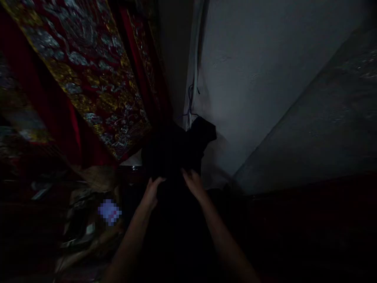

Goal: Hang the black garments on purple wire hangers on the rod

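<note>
The scene is very dark. A black piece of cloth [176, 151] hangs or bunches in front of me near a wall corner. My left hand [152, 192] grips its lower left part, fingers curled into the fabric. My right hand [193, 182] holds the cloth just to the right, fingers closed on it. Both forearms reach up from the bottom of the view. The lower part of the cloth is lost in shadow.
Red fabric with gold and silver embroidery [88, 74] hangs at the upper left. A pale wall [250, 78] rises behind, with a thin cord [191, 100] in the corner. A grey sloping surface [324, 118] lies at right. Dim clutter [82, 228] sits at lower left.
</note>
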{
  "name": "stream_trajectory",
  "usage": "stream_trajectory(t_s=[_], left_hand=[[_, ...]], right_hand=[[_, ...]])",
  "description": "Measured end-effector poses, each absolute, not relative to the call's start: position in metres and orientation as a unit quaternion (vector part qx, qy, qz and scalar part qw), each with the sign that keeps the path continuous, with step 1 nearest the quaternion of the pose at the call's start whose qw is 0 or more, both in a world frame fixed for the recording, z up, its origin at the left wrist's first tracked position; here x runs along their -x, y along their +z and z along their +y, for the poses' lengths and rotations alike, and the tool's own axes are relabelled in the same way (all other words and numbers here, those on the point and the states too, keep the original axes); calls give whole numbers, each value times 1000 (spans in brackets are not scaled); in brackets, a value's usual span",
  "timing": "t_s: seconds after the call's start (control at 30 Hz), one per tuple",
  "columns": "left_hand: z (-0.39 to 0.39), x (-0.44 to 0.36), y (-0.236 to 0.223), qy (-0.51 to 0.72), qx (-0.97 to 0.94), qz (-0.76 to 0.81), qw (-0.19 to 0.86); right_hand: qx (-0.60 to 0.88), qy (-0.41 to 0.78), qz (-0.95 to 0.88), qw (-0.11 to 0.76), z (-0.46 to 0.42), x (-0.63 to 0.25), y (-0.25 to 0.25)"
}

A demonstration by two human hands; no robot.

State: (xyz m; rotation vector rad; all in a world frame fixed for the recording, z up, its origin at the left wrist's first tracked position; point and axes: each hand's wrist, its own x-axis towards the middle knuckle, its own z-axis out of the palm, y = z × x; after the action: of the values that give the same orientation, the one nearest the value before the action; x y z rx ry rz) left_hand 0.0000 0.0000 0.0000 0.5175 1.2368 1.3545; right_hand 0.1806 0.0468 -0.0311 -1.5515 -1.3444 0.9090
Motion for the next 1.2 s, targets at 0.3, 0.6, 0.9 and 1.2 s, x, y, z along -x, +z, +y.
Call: stream_trajectory(t_s=[0.3, 0.6, 0.9, 1.2], left_hand=[[-1, 8, -24, 708, -392, 567, 155], [-20, -63, -61, 512, -671, 481, 236], [1, -65, -45, 509, -660, 489, 258], [9, -65, -54, 510, -654, 498, 253]], right_hand=[[589, 434, -508, 455, 26, -190, -50], [532, 496, -480, 490, -1, -186, -45], [465, 525, -488, 520, -3, -188, -28], [467, 547, -411, 560, 18, -189, 0]])
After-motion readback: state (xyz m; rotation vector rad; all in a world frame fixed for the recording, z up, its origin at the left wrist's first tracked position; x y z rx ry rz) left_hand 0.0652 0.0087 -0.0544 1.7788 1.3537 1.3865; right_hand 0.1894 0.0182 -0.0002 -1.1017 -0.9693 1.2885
